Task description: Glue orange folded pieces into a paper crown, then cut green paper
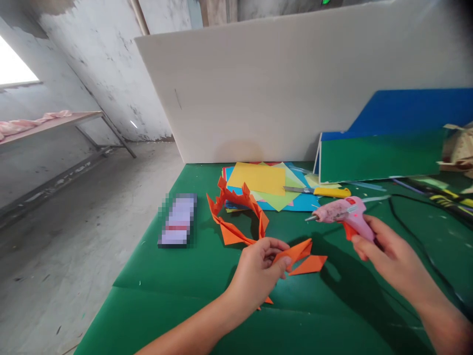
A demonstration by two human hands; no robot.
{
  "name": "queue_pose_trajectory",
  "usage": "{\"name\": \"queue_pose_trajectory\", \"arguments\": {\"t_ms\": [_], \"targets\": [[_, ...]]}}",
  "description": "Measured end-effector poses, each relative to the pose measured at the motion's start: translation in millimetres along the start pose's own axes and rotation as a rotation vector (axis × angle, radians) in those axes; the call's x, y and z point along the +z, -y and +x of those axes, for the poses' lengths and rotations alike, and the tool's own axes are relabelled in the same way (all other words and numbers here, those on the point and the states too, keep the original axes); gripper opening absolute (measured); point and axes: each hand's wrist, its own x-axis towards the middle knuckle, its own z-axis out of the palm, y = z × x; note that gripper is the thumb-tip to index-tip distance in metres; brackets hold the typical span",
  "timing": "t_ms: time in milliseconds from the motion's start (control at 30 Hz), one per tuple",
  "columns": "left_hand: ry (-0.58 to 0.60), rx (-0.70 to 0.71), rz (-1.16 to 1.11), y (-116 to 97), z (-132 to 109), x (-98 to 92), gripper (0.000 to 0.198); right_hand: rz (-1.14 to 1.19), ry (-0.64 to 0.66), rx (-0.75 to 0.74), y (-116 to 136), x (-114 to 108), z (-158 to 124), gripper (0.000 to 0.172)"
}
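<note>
Head view showed the left hand [258,268] just in front of the orange paper ring [236,212], its fingers curled narrowly to pinch a folded orange paper piece [301,256] by its left end. The piece stretched right of the ring's near end; whether it rested on the green table [177,305] could not be told. Farther right of the ring, the right hand [388,251] was wrapped around the grip of a pink glue gun [342,213], whose nozzle pointed back toward the ring.

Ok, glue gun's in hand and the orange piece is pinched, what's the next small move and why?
Probably lower the nozzle of the hot glue gun to the folded orange paper piece. The right hand holds the gun raised, its tip pointing left, apart from the piece the left hand pinches; the orange paper chain lies just beyond.
</note>
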Motion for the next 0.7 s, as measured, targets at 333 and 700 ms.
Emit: {"name": "queue_pose_trajectory", "arguments": {"t_ms": [333, 700], "targets": [[-0.033, -0.017, 0.028, -11, -12, -14.1, 0.019, -0.197, -0.080, -0.120, 25, 11, -13, 0.054], [-0.058, 0.051, 0.093, -23, -13, -20.5, 0.010, -0.420, -0.225, -0.460, 24, 10, -19, 0.042]]}}
